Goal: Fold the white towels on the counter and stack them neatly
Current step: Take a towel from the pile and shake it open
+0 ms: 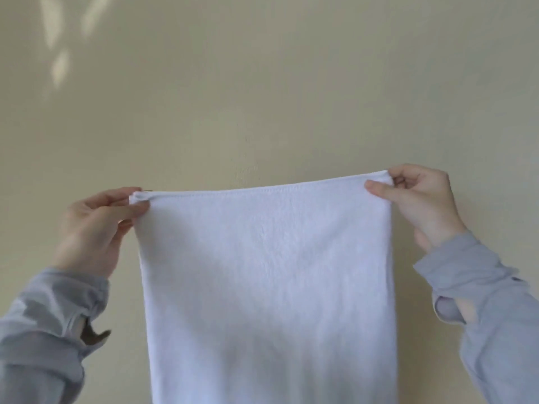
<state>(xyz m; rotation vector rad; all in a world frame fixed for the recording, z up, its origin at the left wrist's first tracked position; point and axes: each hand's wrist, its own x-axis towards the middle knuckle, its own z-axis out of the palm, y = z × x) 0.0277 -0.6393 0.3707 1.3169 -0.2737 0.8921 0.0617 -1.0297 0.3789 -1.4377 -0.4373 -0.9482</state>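
Observation:
A white towel hangs spread out in the air in front of me, its hemmed top edge stretched nearly level, slightly higher on the right. My left hand pinches the top left corner between thumb and fingers. My right hand pinches the top right corner the same way. The towel's lower part runs out of the bottom of the frame. The counter and any other towels are out of sight.
A plain beige wall fills the background, with patches of light at the upper left. Grey-blue sleeves cover both my forearms at the lower corners.

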